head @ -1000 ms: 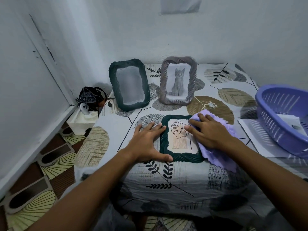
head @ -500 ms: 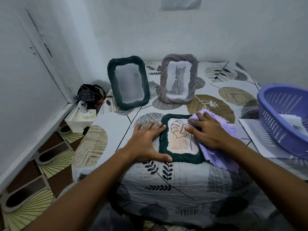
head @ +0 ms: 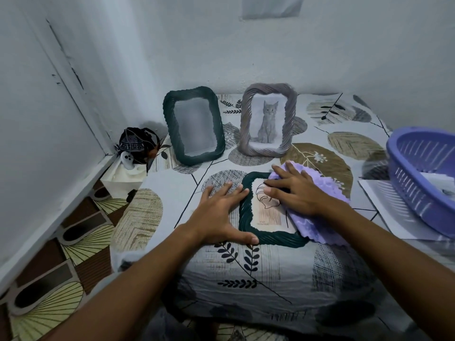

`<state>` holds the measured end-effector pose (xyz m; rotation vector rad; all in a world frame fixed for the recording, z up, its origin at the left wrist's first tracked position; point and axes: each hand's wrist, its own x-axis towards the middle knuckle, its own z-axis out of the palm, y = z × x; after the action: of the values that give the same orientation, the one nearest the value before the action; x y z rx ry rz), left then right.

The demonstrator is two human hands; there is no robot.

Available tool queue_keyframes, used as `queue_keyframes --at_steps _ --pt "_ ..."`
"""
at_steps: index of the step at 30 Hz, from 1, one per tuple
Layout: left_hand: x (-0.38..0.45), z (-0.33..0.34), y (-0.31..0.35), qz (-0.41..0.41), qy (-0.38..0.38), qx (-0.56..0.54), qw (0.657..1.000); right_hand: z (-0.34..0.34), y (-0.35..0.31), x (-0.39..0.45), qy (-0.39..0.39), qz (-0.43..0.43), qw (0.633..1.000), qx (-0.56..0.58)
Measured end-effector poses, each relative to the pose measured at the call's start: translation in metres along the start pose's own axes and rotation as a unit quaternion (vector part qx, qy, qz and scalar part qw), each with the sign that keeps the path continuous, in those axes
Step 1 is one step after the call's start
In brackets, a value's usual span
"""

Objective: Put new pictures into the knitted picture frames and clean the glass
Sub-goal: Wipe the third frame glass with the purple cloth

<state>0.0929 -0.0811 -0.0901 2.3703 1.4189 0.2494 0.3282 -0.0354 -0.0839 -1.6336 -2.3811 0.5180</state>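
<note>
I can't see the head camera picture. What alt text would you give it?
A person's right hand presses a purple cloth onto the glass of a dark green knitted frame lying flat on a leaf-patterned table cover, while the left hand rests flat against the frame's left edge. Behind stand an empty green frame and a grey frame with a kitten picture; a purple basket sits at right.

Both forearms are bare up to the picture edge; no sleeve is visible. The left hand (head: 216, 212) and the right hand (head: 299, 193) wear no gloves, rings or watch. The fingernails are short and plain.
</note>
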Motion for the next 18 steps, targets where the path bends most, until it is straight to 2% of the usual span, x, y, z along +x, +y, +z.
queue_keyframes --at_steps 3,5,6,10,13,18 --pt "0.0 0.001 -0.001 0.002 0.008 -0.002 1.0 -0.001 0.005 -0.006 0.093 -0.013 0.995 0.037" --pt "0.0 0.0 0.0 0.002 0.007 -0.002 1.0 -0.005 0.006 -0.012 0.165 -0.029 0.986 0.016" --pt "0.0 0.0 0.0 0.001 0.006 -0.001 1.0 -0.006 0.007 -0.015 0.174 -0.031 0.984 -0.005" --pt "0.0 0.001 -0.001 0.003 0.01 0.002 1.0 -0.004 0.012 -0.02 0.083 0.011 0.993 -0.081" --pt "0.001 0.002 -0.002 0.004 0.014 0.004 1.0 -0.004 0.007 -0.016 0.019 0.032 0.996 -0.076" --pt "0.001 0.003 -0.002 0.005 0.016 0.01 1.0 -0.004 -0.011 -0.007 -0.009 0.03 0.995 -0.096"
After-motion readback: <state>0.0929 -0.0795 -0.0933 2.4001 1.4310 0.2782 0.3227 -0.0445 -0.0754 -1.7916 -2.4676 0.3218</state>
